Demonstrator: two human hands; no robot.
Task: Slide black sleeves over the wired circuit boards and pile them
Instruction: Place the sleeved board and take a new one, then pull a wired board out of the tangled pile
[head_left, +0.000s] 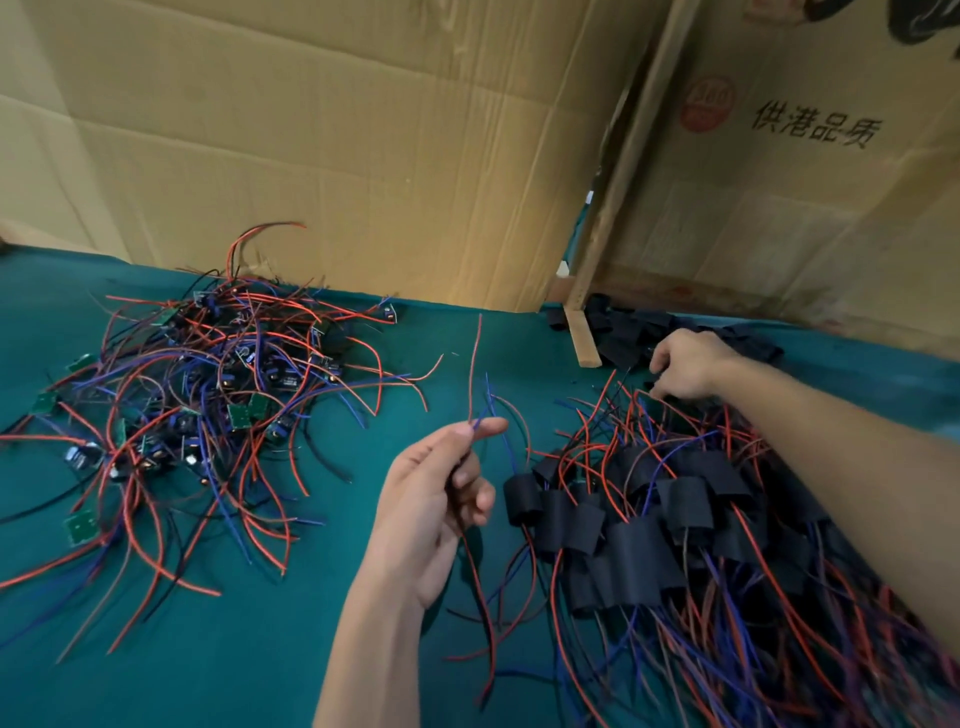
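A tangle of bare wired circuit boards (208, 395), small green boards with red, blue and black wires, lies on the left of the green table. A pile of boards in black sleeves (644, 519) lies at the right. My left hand (436, 499) is raised at the centre and pinches the wires of one board (475, 364) between thumb and fingers; the board itself is hidden. My right hand (685, 364) reaches to the far right, fingers curled down at a heap of loose black sleeves (623, 332); whether it holds one is hidden.
Cardboard sheets (332, 145) stand as a wall along the back of the green table (260, 649). A wooden post (608, 218) rises between them, with a short wooden block (584, 338) at its foot beside the loose sleeves.
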